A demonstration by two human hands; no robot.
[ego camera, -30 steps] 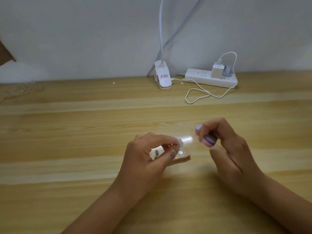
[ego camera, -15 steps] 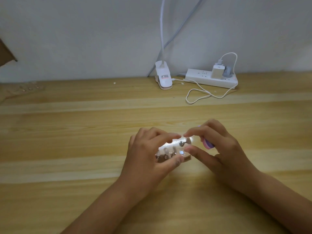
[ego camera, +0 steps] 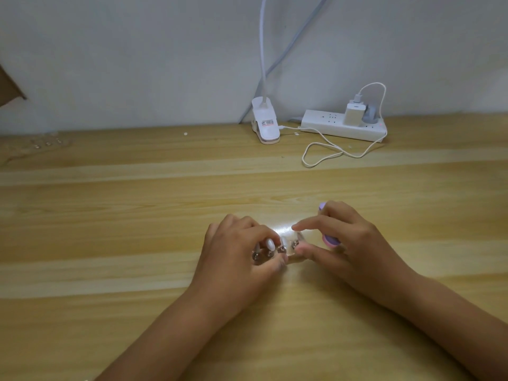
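Just below mid-frame, the left hand [ego camera: 236,257] curls its fingers round a clear studded strip [ego camera: 287,242], while the right hand [ego camera: 354,243] pinches its right end, with a purple tool [ego camera: 329,239] tucked under its other fingers.

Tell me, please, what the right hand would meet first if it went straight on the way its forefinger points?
The clear studded strip: the right hand seems to pinch its end between forefinger and thumb. Just beyond is the left hand, gripping that strip.
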